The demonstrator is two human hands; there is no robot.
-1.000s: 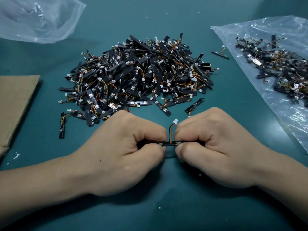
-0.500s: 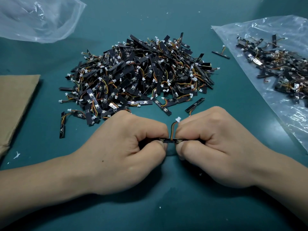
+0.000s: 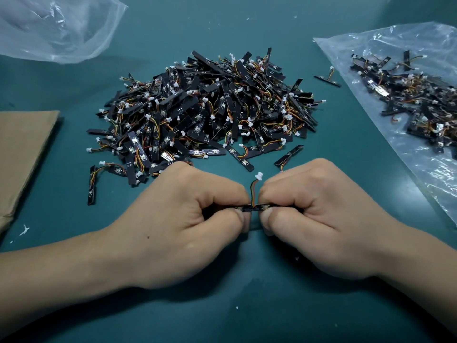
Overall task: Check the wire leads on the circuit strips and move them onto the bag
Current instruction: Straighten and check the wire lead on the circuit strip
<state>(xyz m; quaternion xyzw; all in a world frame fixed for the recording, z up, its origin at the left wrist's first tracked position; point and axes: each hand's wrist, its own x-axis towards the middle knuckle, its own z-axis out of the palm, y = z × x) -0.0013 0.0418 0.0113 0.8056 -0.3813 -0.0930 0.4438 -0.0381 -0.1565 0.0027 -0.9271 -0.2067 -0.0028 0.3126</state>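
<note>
Now, looking down, my left hand and right hand each pinch one end of a black circuit strip just above the green table, fingers curled tight, so its colored wire lead sticks up between them where I can see it. The big pile of strips sits just past my knuckles. The clear bag lies to my right, with bare table between for carrying.

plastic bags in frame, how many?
2. A crumpled bag at far left; a flat bag at right with circuit strips lying on it, cut off by the frame edge. No others show.
</note>
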